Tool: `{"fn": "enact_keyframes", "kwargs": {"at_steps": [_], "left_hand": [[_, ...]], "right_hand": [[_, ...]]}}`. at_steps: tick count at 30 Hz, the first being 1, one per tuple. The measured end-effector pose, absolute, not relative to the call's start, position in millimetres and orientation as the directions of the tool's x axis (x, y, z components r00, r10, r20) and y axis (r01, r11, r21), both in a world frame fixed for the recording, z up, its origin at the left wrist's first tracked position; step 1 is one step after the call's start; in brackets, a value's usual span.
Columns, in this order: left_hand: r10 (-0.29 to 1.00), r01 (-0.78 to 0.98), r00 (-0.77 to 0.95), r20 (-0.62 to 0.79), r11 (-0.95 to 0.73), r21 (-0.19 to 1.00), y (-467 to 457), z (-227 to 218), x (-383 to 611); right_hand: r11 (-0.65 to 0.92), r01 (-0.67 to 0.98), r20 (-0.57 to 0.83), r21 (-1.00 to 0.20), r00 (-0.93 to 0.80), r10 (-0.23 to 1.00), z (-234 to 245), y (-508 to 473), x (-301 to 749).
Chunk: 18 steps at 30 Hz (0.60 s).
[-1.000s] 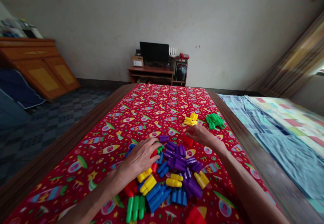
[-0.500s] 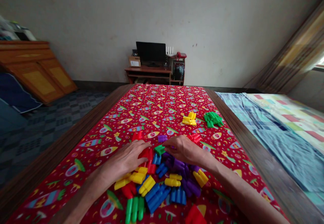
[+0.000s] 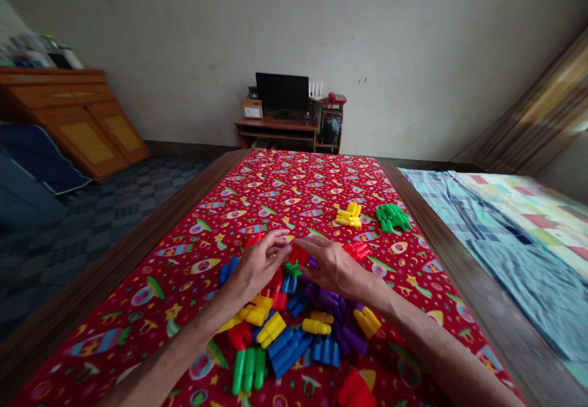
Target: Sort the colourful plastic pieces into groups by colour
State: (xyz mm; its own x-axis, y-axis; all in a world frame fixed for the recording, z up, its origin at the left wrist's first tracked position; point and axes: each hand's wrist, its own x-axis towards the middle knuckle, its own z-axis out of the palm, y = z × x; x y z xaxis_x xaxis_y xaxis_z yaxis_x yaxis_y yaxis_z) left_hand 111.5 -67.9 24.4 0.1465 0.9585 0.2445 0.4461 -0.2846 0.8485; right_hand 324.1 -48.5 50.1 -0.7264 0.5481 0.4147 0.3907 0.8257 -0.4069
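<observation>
My left hand [image 3: 261, 261] hovers at the far side of a pile of plastic toy blocks, its fingers curved and apart, with no block visible in them. Facing it, my right hand [image 3: 331, 265] has its fingers bent down at a red block [image 3: 299, 252], which it seems to grip; the fingertips are partly hidden. Just below, between the hands, lies a green block [image 3: 292, 268]. Nearer to me are purple blocks [image 3: 342, 318], blue blocks [image 3: 288, 350], yellow blocks [image 3: 271, 330] and a green block piece with rounded bars [image 3: 248, 370].
A yellow group of blocks [image 3: 349, 214] and a green heap [image 3: 392, 217] lie farther off on the right of the red patterned cloth [image 3: 294, 192]. Another red block [image 3: 356, 398] is near me. A bed [image 3: 519, 241] adjoins the table's right side; a monitor [image 3: 282, 95] stands beyond.
My left hand has lifted and moved away from me, off the red blocks, uncovering a blue block on the left. A red block now shows by my right hand's fingers. The view has shifted slightly.
</observation>
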Motion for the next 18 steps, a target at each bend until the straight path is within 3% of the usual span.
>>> {"fn": "enact_keyframes", "kwargs": {"at_steps": [4, 7, 10, 13, 18], "left_hand": [[0.868, 0.816, 0.162, 0.469, -0.385, 0.431, -50.0, 20.9, 78.5], [0.925, 0.92, 0.15, 0.35, -0.26, 0.294, -38.0, 10.6, 59.2], [0.976, 0.941, 0.123, 0.178, -0.171, 0.291, -33.8, 2.5, 56.6], [0.981, 0.928, 0.106, 0.163, -0.156, 0.338, -34.4, 4.3, 63.9], [0.956, 0.796, 0.109, 0.273, -0.249, 0.551, -44.3, 19.2, 80.4]], "right_hand": [[0.688, 0.711, 0.309, -0.149, -0.627, 0.715, 64.8, -26.7, 354.8], [0.586, 0.811, 0.185, -0.003, -0.575, 0.797, 64.4, -15.2, 375.8], [0.572, 0.82, 0.053, 0.022, -0.572, 0.819, 54.6, -13.7, 383.1], [0.618, 0.785, -0.026, -0.056, -0.619, 0.785, 51.3, -16.1, 381.7], [0.676, 0.684, 0.198, -0.275, -0.647, 0.736, 69.0, -25.3, 369.9]]}}
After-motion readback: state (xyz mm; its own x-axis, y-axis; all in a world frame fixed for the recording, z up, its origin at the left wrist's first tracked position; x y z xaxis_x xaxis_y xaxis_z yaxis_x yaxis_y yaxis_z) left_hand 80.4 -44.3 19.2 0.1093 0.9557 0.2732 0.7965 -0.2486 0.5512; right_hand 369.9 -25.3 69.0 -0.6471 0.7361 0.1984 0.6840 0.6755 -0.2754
